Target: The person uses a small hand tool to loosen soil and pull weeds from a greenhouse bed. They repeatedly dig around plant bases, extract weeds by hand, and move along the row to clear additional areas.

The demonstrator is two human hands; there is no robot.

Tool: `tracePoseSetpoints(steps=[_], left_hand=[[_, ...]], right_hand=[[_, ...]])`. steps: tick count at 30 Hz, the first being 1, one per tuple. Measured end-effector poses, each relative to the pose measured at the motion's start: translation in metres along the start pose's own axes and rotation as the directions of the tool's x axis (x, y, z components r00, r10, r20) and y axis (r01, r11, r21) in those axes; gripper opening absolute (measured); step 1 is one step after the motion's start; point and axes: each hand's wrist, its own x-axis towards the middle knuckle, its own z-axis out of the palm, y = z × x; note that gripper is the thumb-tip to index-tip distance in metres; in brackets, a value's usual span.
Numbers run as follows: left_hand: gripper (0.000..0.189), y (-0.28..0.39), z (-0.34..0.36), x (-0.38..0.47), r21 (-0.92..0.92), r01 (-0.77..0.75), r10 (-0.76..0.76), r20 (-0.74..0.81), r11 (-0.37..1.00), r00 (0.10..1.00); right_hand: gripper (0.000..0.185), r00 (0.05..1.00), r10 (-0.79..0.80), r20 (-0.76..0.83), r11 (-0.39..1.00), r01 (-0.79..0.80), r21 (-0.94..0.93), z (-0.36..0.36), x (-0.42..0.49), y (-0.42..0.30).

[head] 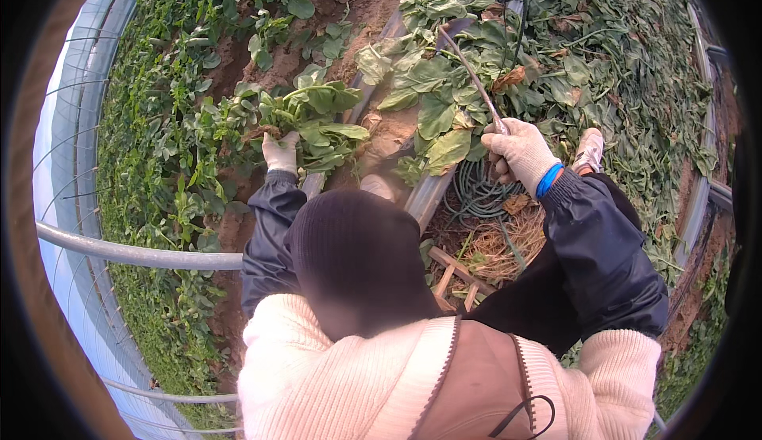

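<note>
My left hand (280, 153), in a pale work glove, grips a leafy green plant (324, 115) near its base. Brown roots or soil (265, 132) show beside the fingers. In my gloved right hand (522, 153), with a blue band at the wrist, is the handle of a hand hoe (474, 77). Its thin shaft slants up and left to a flat dark blade (453, 32), which lies over a heap of cut, wilting leaves (431, 77). Exactly how the blade touches the leaves cannot be made out.
Metal rails (430, 195) run beside my bent black-clad knee (357, 249). Below my right hand lie coiled green rope (482, 193), dry stalks (506, 246) and wooden slats (455, 270). Growing plants (172, 142) and a greenhouse pipe (149, 255) stand left; wilted leaves (643, 83) spread right.
</note>
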Motion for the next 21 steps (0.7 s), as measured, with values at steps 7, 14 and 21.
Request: tracePoseSetpoints(steps=[7,14,21], left_hand=[[0.029,0.073,-0.147,-0.081,0.066,-0.297,0.301,-0.062,0.953,0.952],[0.026,0.109,-0.372,-0.312,0.649,-0.184,0.246,-0.005,0.738,0.969],[0.029,0.033,-0.457,-0.604,-0.664,0.312,-0.711,-0.493,0.68,0.501]], right_hand=[[0.014,0.989,-0.134,-0.058,0.991,0.132,-0.039,-0.001,0.016,0.013],[0.015,0.985,-0.155,-0.07,0.988,0.154,-0.016,-0.006,0.047,0.032],[0.014,0.988,-0.123,-0.094,0.992,0.119,-0.047,-0.014,0.066,0.046]])
